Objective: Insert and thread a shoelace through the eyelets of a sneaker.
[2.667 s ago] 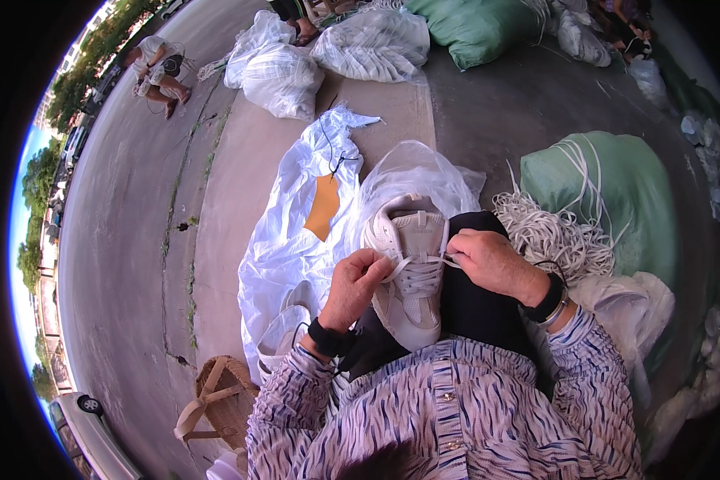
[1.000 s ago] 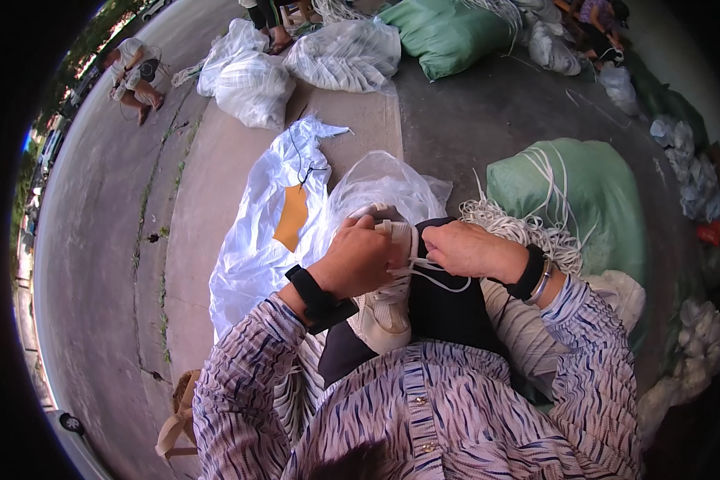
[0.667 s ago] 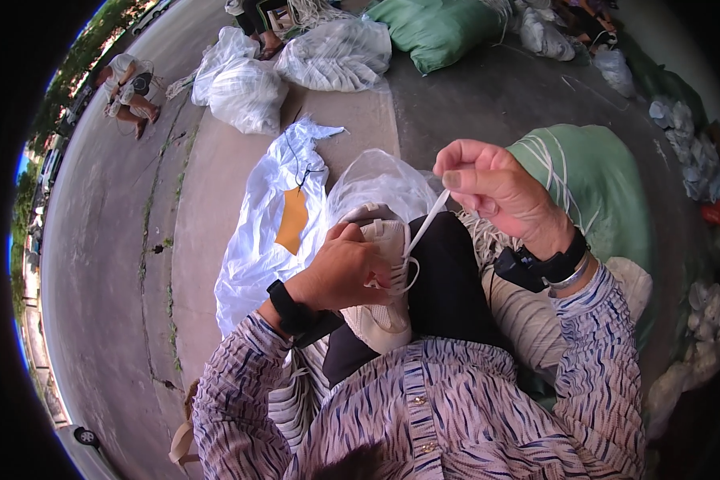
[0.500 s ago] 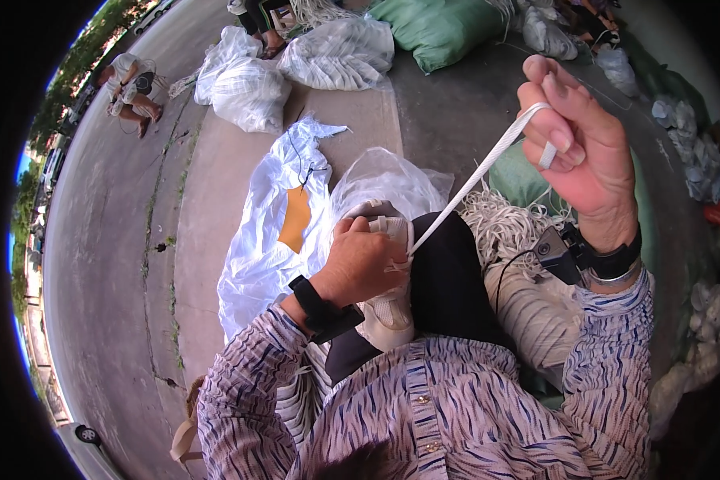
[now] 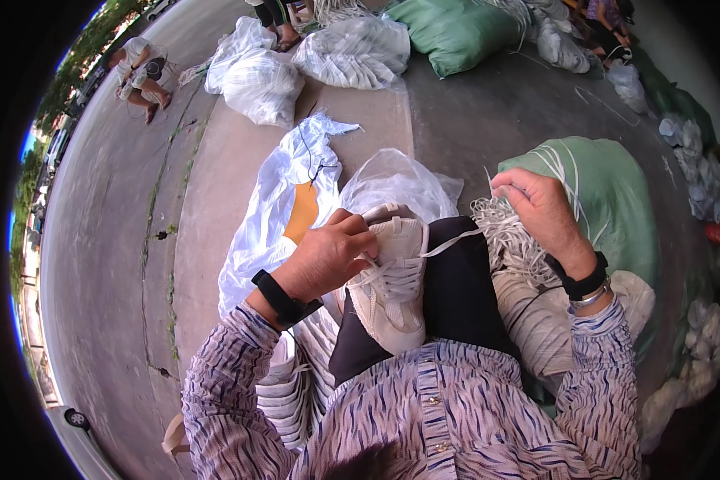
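A cream-white sneaker [image 5: 388, 300] rests across my dark-trousered lap, its tongue away from me and white lacing across its front. My left hand [image 5: 324, 252] is at the shoe's left edge, fingers pinched on a bit of white shoelace [image 5: 366, 259]. From the shoe's right side a loose lace end [image 5: 454, 240] runs out over my thigh. Raised to the right, my right hand [image 5: 542, 214] is closed, with a thin pointed thing [image 5: 489, 178] sticking up from its fingertips; its kind is unclear. Just below that hand lies a heap of white laces [image 5: 508, 236].
A green sack [image 5: 616, 188] stands at my right. White plastic sheeting [image 5: 252, 232] and a clear bag [image 5: 396, 180] lie ahead. Stacked white shoes [image 5: 280, 404] sit by my left hip. Full bags [image 5: 260, 88] and seated people [image 5: 140, 72] are farther off.
My right hand has come down and inward, and the lace that it held taut now lies slack. My left hand has shifted from the shoe's front to its left edge, uncovering the lacing.
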A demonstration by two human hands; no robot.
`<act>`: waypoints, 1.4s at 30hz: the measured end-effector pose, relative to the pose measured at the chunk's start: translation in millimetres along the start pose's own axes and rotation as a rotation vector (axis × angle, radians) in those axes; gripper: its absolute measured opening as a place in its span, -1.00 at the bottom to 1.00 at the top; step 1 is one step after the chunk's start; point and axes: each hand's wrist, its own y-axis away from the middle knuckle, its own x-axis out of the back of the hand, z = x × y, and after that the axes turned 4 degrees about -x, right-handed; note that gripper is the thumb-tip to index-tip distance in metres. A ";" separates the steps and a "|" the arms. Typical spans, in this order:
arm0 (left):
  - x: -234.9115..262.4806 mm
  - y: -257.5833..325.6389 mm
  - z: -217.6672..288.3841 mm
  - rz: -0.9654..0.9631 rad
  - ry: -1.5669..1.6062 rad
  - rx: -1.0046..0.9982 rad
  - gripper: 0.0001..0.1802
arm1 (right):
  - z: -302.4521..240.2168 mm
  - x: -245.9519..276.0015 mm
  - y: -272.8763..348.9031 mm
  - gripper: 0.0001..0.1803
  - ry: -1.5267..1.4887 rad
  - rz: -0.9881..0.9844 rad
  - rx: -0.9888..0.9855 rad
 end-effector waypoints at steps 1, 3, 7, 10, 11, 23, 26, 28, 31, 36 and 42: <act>-1.4 0.5 0.9 0.026 -0.004 -0.017 -0.73 | -5.1 -19.7 5.9 -0.86 -0.191 -0.127 -0.030; -2.4 3.3 1.6 0.018 0.003 0.000 -0.73 | -19.1 -59.6 8.4 -0.88 -0.104 -0.207 0.107; -13.1 13.2 3.4 0.115 -0.037 0.030 -0.69 | -40.3 -115.3 0.6 -0.88 -0.060 -0.366 0.285; -21.2 20.3 -2.2 0.189 0.052 0.084 -0.62 | -42.6 -136.2 -1.7 -0.89 -0.020 -0.430 0.299; -23.8 22.2 -3.2 0.238 0.096 0.100 -0.60 | -41.8 -139.6 -0.9 -0.89 -0.047 -0.396 0.321; -29.5 5.6 33.9 0.171 -0.123 0.252 -0.81 | -10.7 -94.9 -37.4 -0.94 -0.272 -0.037 -0.122; -28.5 -5.9 30.2 0.130 -0.029 0.325 -0.82 | -4.5 -95.7 -20.3 -0.89 -0.416 -0.230 -0.137; -21.1 -6.2 18.4 0.076 0.158 0.324 -0.85 | -0.3 -94.1 -10.8 -0.88 -0.520 -0.251 -0.198; -10.1 -4.0 1.6 0.006 0.192 0.129 -0.88 | 6.0 -89.0 -4.0 -0.86 -0.697 -0.332 -0.367; -17.2 -2.6 12.1 0.051 0.163 0.167 -0.87 | 18.9 -81.4 0.6 -0.82 -1.139 -0.428 -0.603; -16.5 -11.6 22.7 0.058 0.067 0.176 -0.91 | 22.4 -85.7 13.6 -0.83 -1.067 -0.521 -0.568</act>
